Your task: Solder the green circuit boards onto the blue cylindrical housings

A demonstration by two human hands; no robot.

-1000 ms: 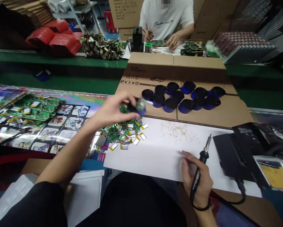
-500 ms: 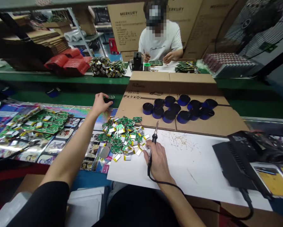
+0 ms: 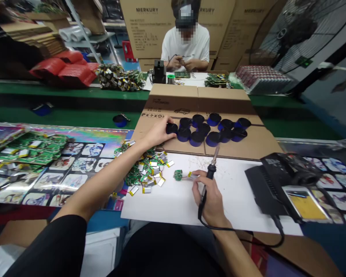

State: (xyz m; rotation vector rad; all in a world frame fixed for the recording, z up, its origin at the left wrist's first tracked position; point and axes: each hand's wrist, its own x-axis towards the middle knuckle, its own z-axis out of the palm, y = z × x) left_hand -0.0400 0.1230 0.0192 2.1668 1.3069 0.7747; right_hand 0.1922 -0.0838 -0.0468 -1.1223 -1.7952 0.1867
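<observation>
One small green board (image 3: pixel 178 175) lies alone on the white sheet (image 3: pixel 161 211), near its far edge, with what look like thin wires (image 3: pixel 184 176) leading to a pouch cell (image 3: pixel 192 175). Just beside that cell is the right hand (image 3: pixel 210 198), closed firmly around a soldering iron (image 3: pixel 210 172) and holding it like a pen, with the tip raised and clear of the board. Whether its fingers touch the cell is hard to tell. The left hand (image 3: pixel 158 134) stretches past a pile of boards and cells (image 3: pixel 144 169) at the sheet's left end, its fingertips (image 3: pixel 167 129) against the nearest roll (image 3: pixel 171 128). Whether they grip it, I cannot tell. That roll is one of about a dozen black-topped blue rolls on flattened cardboard (image 3: pixel 256 148) along the sheet's far edge, and one more (image 3: pixel 120 120) sits on the green bench (image 3: pixel 66 117). A black soldering station (image 3: pixel 265 188) stands at the sheet's right end, and the iron's cord (image 3: pixel 236 229) runs off the near edge. More boards (image 3: pixel 25 150) lie on a printed sheet (image 3: pixel 74 165) to the left. Across the bench, a co-worker (image 3: pixel 186 46) works with both hands near another board (image 3: pixel 182 74)
</observation>
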